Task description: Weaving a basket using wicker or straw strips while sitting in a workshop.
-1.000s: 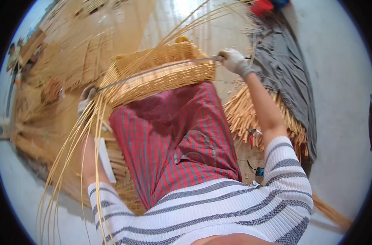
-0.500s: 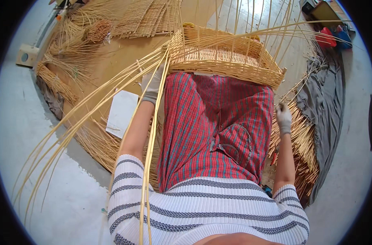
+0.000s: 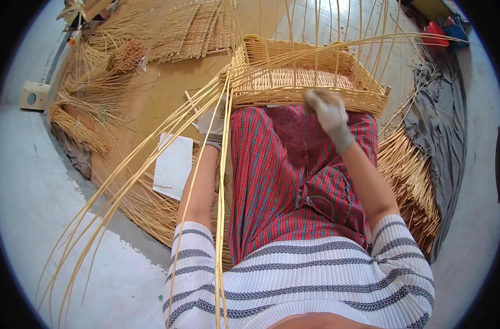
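A rectangular wicker basket (image 3: 360,97) lies at the far end of my red plaid-covered lap (image 3: 263,181), with tall canes rising from it. My left hand (image 3: 210,122), in a pale grey glove, is at the basket's left front corner, behind long loose canes (image 3: 148,164) that trail toward the lower left; its fingers are mostly hidden. My right hand (image 3: 328,114), also gloved, is just below the basket's front side, fingers bent and blurred, so what it holds, if anything, is unclear.
Woven panels (image 3: 189,30) lie behind, beside cane bundles (image 3: 126,57) at left. A white sheet (image 3: 172,164) is by my left forearm. Cut sticks (image 3: 403,181) and grey cloth (image 3: 436,137) lie at right; red and blue containers (image 3: 436,35) stand at back right.
Both hands earlier held a long dark strip across the basket. My right hand then dropped beside the sticks; now it is up and leftward at the basket's front. The view has shifted too.
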The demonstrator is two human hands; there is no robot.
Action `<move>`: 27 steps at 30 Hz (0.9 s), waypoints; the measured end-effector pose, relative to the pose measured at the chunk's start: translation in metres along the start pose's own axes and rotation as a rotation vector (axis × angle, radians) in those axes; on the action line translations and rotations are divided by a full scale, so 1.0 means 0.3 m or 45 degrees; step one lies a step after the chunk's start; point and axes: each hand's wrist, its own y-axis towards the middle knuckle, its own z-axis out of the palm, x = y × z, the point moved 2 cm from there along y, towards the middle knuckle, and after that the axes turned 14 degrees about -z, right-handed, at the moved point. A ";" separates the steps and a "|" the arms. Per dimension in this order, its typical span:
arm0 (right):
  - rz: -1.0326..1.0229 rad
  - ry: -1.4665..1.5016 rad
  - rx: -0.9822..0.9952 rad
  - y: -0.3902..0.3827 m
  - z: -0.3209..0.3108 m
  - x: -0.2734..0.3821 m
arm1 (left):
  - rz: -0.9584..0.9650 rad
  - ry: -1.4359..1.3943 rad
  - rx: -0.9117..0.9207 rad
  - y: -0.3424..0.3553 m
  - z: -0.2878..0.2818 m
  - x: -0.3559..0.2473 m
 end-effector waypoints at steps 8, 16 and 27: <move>0.103 0.426 -0.374 0.018 -0.192 -0.319 | 0.033 -0.027 0.153 -0.039 -0.053 -0.073; 0.248 0.409 -0.515 0.079 -0.171 -0.372 | -0.346 0.140 0.398 -0.064 -0.003 -0.488; 0.005 0.597 -0.057 0.157 0.206 -0.068 | -0.783 -0.994 0.852 -0.022 0.104 -0.454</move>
